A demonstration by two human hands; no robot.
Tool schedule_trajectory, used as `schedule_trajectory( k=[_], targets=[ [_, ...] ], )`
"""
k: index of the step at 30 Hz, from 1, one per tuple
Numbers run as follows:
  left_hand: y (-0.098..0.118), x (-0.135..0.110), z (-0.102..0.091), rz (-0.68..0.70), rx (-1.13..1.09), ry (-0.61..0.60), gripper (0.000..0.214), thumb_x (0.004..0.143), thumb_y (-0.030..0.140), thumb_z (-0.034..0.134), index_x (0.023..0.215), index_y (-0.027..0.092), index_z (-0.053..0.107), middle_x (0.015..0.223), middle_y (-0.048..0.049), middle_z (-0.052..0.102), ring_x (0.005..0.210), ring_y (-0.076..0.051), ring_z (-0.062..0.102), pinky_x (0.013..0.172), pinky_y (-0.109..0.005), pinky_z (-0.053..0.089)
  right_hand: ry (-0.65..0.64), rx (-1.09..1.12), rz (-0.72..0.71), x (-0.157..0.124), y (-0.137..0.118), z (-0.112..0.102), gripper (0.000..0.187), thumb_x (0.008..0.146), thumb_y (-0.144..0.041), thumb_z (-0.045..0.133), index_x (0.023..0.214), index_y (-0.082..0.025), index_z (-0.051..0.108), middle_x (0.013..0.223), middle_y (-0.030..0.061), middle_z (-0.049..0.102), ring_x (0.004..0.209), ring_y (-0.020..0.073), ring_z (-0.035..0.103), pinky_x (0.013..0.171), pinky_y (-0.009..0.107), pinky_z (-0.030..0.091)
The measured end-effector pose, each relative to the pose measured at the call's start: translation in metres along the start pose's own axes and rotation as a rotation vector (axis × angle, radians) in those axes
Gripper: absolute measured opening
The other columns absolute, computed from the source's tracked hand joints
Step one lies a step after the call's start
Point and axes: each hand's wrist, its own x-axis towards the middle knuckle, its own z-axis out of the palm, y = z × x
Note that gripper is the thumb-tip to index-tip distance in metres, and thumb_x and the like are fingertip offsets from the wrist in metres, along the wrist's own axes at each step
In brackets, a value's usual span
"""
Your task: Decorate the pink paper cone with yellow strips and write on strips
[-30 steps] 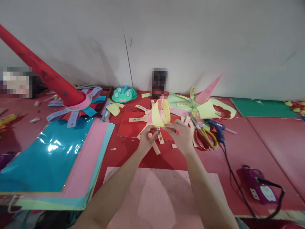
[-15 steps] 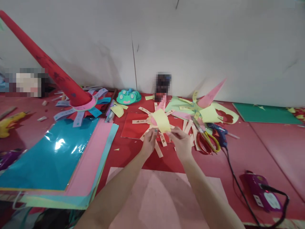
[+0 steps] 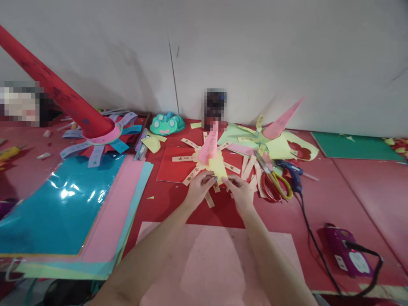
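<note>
A small paper craft sits on the red sheet (image 3: 172,168): a pink cone (image 3: 208,146) with a yellow ring (image 3: 219,166) at its base and cream strips (image 3: 191,174) fanned out around it. My left hand (image 3: 197,189) pinches the near edge of the yellow ring from the left. My right hand (image 3: 239,192) pinches the same edge from the right. Both hands have their fingers closed on the yellow paper, just in front of the cone.
Scissors (image 3: 276,185) and a blue glue gun (image 3: 293,176) lie right of the craft, its cord running to a purple device (image 3: 349,255). A tall red cone (image 3: 60,100) stands far left. Blue and pink sheets (image 3: 73,204) lie left, a pink sheet (image 3: 216,263) near me.
The yellow paper loop I held up has come down and now lies flat round the pink cone's base. Both hands dropped a little with it.
</note>
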Motion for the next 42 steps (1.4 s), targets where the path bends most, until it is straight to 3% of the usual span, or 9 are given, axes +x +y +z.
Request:
schedule_trajectory(
  k=[6, 12, 32, 42],
  targets=[
    [0.0003, 0.0003, -0.0019, -0.040, 0.028, 0.001, 0.022, 0.070, 0.039, 0.063, 0.075, 0.018, 0.063, 0.068, -0.0010, 0.066, 0.065, -0.015, 0.064, 0.068, -0.030, 0.052, 0.008, -0.024, 0.016, -0.0005, 0.0000, -0.0008, 0.038, 0.062, -0.050, 0.066, 0.076, -0.015, 0.066, 0.046, -0.0045, 0.046, 0.044, 0.0077, 0.037, 0.040, 0.022, 0.025],
    [-0.0004, 0.0003, -0.0008, -0.054, 0.071, 0.010, 0.021, 0.070, 0.039, 0.063, 0.071, 0.018, 0.062, 0.067, -0.0002, 0.067, 0.066, -0.016, 0.064, 0.068, -0.030, 0.051, 0.036, -0.074, -0.065, -0.0016, 0.0031, 0.0000, 0.036, 0.068, -0.050, 0.061, 0.080, -0.016, 0.066, 0.047, -0.0049, 0.044, 0.043, 0.0078, 0.034, 0.042, 0.023, 0.027],
    [-0.0010, 0.0003, -0.0025, -0.073, 0.120, -0.016, 0.019, 0.070, 0.038, 0.063, 0.072, 0.019, 0.066, 0.076, -0.0020, 0.069, 0.073, -0.017, 0.065, 0.074, -0.031, 0.050, 0.080, -0.096, -0.162, -0.0023, 0.0081, 0.0018, 0.027, 0.073, -0.044, 0.059, 0.075, -0.017, 0.063, 0.067, -0.0004, 0.058, 0.056, 0.0094, 0.044, 0.053, 0.024, 0.035],
    [-0.0018, 0.0017, -0.0034, -0.053, 0.095, 0.014, 0.017, 0.068, 0.034, 0.065, 0.075, 0.019, 0.067, 0.080, -0.0024, 0.070, 0.079, -0.018, 0.065, 0.078, -0.032, 0.049, 0.055, -0.194, -0.269, -0.0022, 0.0089, 0.0038, 0.026, 0.075, -0.043, 0.056, 0.074, -0.018, 0.065, 0.067, 0.0002, 0.056, 0.063, 0.0121, 0.050, 0.062, 0.026, 0.042]
  ],
)
